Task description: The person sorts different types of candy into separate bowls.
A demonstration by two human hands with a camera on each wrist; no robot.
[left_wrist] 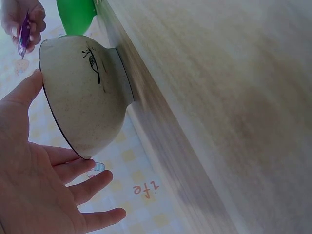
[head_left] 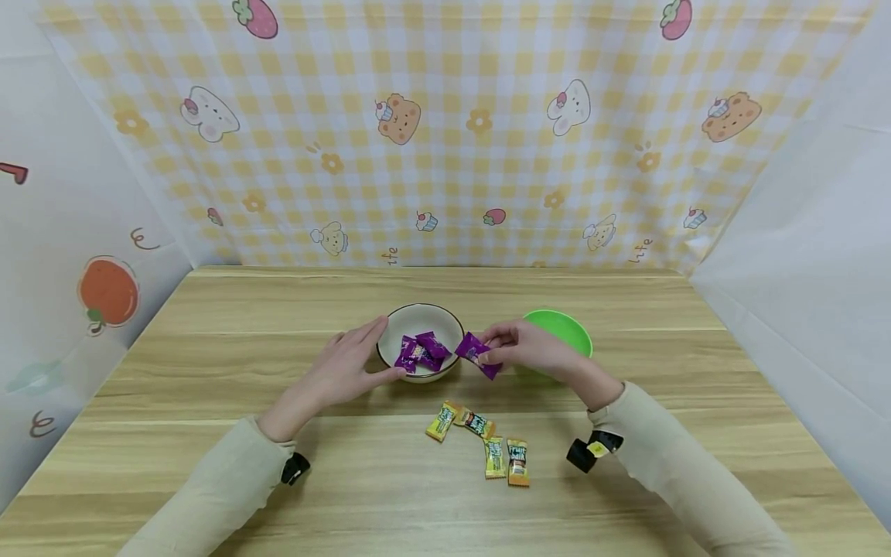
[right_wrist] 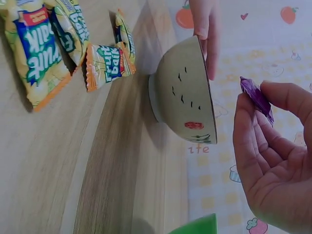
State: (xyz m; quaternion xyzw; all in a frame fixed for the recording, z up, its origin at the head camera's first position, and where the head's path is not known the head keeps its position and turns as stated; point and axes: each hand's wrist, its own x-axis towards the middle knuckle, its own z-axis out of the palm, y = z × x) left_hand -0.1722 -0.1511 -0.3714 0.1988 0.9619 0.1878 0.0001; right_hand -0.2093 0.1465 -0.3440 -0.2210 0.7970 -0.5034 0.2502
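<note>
Care is being called for at the release: the purple candy is best carried fully over the rim before it is let go. It is being pinched between thumb and curled fingers of the right hand, just beside the beige ceramic bowl, where more purple candies are lying. On the bowl's far side, the left hand is being held with fingers straight, steadying the rim. Nearer the person, four yellow fruit candies are lying on the wooden table; behind the right hand a green bowl is standing.
</note>
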